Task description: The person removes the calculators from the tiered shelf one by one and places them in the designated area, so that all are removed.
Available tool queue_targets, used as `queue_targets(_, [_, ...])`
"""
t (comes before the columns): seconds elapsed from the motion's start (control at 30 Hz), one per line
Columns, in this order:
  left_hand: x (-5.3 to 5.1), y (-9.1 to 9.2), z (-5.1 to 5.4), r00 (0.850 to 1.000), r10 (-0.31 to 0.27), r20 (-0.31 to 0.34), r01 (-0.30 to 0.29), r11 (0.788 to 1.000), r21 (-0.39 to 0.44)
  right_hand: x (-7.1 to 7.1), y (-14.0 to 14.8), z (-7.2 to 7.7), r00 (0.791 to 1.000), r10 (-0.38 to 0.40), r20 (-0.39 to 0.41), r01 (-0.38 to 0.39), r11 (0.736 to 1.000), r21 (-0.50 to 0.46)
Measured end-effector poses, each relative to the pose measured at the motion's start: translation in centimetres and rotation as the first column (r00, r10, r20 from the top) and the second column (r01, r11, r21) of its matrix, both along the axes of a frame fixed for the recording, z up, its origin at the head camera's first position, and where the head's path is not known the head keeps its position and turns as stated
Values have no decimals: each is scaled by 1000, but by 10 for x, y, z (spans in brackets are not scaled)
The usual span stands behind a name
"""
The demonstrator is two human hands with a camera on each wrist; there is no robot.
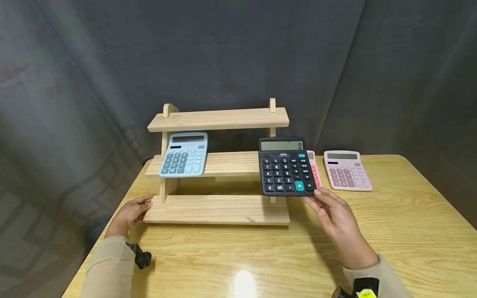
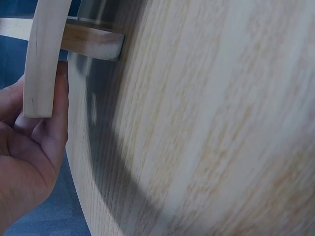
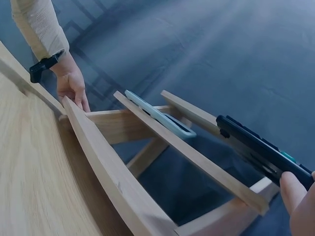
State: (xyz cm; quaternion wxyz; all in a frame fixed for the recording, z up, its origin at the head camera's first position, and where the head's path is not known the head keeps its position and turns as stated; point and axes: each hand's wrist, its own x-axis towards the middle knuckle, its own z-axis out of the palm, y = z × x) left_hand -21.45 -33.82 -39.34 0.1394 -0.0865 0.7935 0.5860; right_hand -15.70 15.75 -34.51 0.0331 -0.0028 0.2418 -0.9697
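Note:
In my right hand (image 1: 337,213) is a black calculator (image 1: 287,167), pinched at its lower right corner. It is held upright in front of the right end of a three-tier wooden shelf (image 1: 216,210), its screen showing 0. The right wrist view shows the black calculator (image 3: 256,147) edge-on, apart from the middle board. My left hand (image 1: 130,211) grips the left end of the shelf's bottom board, with fingers and thumb on either side of the wood (image 2: 42,73). A light blue calculator (image 1: 184,155) leans on the middle board at the left.
A pink calculator (image 1: 346,170) lies on the table (image 1: 410,215) right of the shelf. Another calculator with pink-red keys (image 1: 314,167) is mostly hidden behind the black one. A dark grey curtain (image 1: 223,54) hangs behind the table.

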Motion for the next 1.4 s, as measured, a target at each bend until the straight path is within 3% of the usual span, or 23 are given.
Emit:
queue_targets(0.3, [0, 1, 1, 1000, -10, 4, 10, 1000, -15, 4, 23, -8, 997, 13, -76, -19, 997, -74])
queue_targets(0.5, [1, 1, 1, 1000, 17, 12, -17, 999, -39, 6, 36, -12, 994, -2, -112, -13, 992, -127])
queue_targets(0.8, [2, 2, 1, 1000, 15, 13, -14, 999, -42, 9, 50, -21, 998, -44, -43, 37, 988, -153])
queue_targets(1.2, [2, 1, 2, 1000, 20, 15, -19, 999, -47, 13, 69, -36, 998, -43, -47, 30, 969, -247])
queue_targets(1.4, [2, 3, 2, 1000, 9, 14, -9, 1000, -28, 17, 74, -47, 997, -72, 16, 74, 978, -194])
